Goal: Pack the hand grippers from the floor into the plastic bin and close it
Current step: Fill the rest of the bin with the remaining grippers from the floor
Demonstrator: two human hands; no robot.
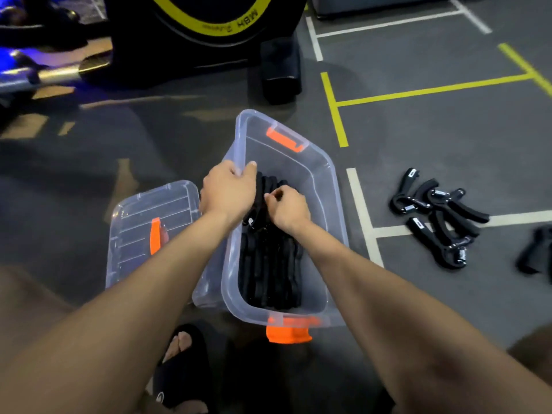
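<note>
From the head view, the clear plastic bin [325, 186] stands open on the floor [448, 130], its long axis running away from the person. Black hand grippers [270, 264] lie packed inside, lengthwise. The left hand [228, 189] grips the bin's left rim; the right hand [288, 209] pinches a gripper inside. The lid [140, 222] lies just left. More loose grippers [439, 216] lie well right.

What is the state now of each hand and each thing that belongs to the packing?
plastic bin: open, lid off, partly filled.
lid: lying on the floor left of the bin.
packed hand grippers: stacked inside the bin.
loose hand grippers: piled on the floor, right of the bin.
left hand: gripping the bin's left rim.
right hand: curled on a gripper inside the bin.
</note>
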